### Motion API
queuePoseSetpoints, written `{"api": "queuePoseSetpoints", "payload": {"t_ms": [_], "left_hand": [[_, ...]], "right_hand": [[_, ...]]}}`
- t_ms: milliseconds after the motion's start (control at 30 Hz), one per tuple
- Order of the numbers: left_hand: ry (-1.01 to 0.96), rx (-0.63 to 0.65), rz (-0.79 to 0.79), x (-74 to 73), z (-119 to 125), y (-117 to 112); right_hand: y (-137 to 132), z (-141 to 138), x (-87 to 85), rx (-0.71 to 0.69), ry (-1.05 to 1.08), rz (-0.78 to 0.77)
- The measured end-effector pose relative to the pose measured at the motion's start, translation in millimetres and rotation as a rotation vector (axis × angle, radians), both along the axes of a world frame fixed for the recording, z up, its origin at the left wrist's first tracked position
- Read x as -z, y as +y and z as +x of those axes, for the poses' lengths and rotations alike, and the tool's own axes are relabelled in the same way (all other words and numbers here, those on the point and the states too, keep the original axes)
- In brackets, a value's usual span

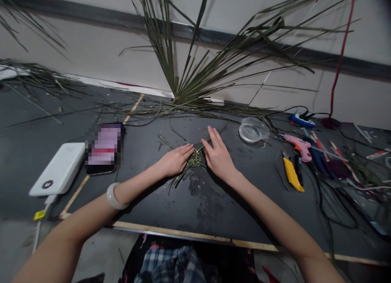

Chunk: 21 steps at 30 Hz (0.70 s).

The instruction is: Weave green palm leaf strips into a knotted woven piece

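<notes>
A small woven palm-leaf piece (194, 160) lies on the black tabletop (210, 217), with loose green strands sticking out from it. My left hand (174, 160), a pale bangle on its wrist, sits against the piece's left side with the fingers together. My right hand (218, 154) rests palm down on the right, its fingers spread slightly and its edge beside the weave. The hands partly hide the piece.
A large palm frond (189, 75) leans on the wall behind the table. On the left lie a blurred phone (104, 148) and a white power bank (58, 169). On the right are a clear plastic dish (253, 130), a pink glue gun (299, 147), a yellow utility knife (291, 175) and tangled cables.
</notes>
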<state>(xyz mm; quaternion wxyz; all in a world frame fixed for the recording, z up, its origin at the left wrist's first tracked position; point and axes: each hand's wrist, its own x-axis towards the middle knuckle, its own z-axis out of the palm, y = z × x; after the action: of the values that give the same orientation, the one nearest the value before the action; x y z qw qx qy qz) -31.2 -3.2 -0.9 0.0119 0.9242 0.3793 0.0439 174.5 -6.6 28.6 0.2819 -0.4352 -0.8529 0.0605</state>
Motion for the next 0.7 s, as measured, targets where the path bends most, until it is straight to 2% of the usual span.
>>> {"api": "queuePoseSetpoints", "payload": {"t_ms": [100,233,367,467,700], "left_hand": [[-0.013,-0.004,0.002,0.7,0,0],[-0.036,-0.013,-0.003,3.0,-1,1],[-0.059,-0.004,-0.009,3.7,-2,1],[-0.088,-0.018,-0.016,1.4,-2,-1],[-0.114,-0.078,0.029,-4.4,-3,-2]], "right_hand": [[-5,-1,4.8,-0.028,-0.055,-0.027],[-3,-6,26.9,-0.137,-0.156,-0.12],[-3,-8,44.1,-0.114,-0.153,-0.137],[-4,-7,46.6,-0.087,-0.138,-0.121],[-6,-9,39.1,-0.055,-0.144,-0.115]]}}
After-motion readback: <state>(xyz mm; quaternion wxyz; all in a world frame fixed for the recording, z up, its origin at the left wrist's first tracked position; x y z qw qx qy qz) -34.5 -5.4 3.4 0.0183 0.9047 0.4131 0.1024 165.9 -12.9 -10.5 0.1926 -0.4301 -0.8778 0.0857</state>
